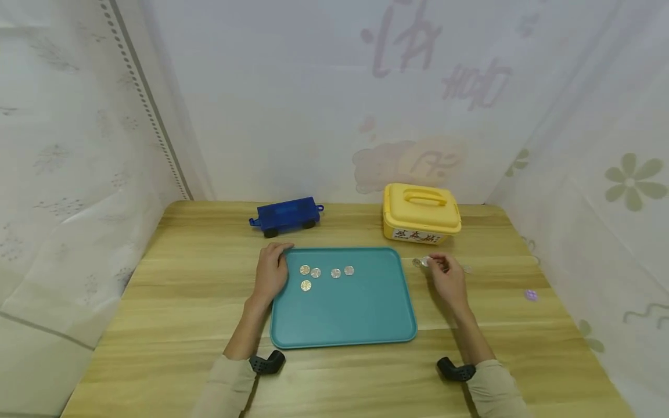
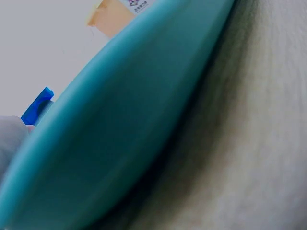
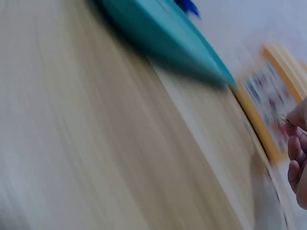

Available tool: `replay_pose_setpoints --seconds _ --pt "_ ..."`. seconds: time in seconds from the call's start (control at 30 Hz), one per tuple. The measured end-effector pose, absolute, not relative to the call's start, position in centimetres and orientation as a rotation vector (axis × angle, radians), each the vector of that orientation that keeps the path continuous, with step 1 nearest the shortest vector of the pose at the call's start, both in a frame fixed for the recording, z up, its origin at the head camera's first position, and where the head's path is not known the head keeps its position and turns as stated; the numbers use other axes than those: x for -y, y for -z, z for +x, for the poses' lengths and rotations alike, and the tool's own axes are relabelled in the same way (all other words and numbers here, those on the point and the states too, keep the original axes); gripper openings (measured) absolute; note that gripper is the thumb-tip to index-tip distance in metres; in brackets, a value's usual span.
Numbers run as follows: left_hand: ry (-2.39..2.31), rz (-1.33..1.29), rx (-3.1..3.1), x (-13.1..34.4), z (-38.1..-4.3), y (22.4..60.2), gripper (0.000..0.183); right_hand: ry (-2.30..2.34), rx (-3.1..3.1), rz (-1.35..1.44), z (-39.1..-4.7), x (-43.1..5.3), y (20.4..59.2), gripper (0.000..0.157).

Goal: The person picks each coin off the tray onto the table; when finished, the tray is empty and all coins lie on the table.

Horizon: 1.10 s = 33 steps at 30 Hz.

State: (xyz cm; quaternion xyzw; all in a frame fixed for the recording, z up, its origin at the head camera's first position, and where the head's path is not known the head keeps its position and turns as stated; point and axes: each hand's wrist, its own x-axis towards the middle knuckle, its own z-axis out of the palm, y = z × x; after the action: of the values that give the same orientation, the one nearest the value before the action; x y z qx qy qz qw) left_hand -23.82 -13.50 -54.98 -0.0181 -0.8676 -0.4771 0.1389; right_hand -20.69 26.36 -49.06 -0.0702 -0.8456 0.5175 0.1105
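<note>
Five coins (image 1: 315, 273) lay flat on the tray (image 1: 345, 313), toward its far left part, so I judged the work partway along. Off the tray's right edge, loose coins (image 1: 416, 262) lay on the tabletop (image 1: 345, 377) by my right hand (image 1: 448, 281); those seemed to be what was left, though my fingers hid some and I couldn't count them. My right fingers were drawn narrow, pinching what looked like one coin (image 3: 284, 116) at the tips, not yet on the tray. My left hand (image 1: 270, 274) rested at the tray's far left corner; whether its fingers gripped the rim, I couldn't tell.
</note>
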Motion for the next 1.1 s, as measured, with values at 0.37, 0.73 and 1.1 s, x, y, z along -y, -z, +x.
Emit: replay_pose_setpoints --seconds 0.37,0.73,1.1 --pt "1.385 -0.042 2.517 14.0 -23.8 55.1 0.034 -1.186 2.479 -0.622 -21.2 -37.9 52.6 0.029" --pt "1.39 -0.065 2.513 13.7 -23.7 54.9 0.033 -0.777 2.741 -0.461 -21.2 -38.7 52.5 0.029" --pt "1.379 -0.061 2.508 13.8 -23.6 54.8 0.033 -0.754 2.755 -0.377 -21.1 -38.9 52.7 0.028"
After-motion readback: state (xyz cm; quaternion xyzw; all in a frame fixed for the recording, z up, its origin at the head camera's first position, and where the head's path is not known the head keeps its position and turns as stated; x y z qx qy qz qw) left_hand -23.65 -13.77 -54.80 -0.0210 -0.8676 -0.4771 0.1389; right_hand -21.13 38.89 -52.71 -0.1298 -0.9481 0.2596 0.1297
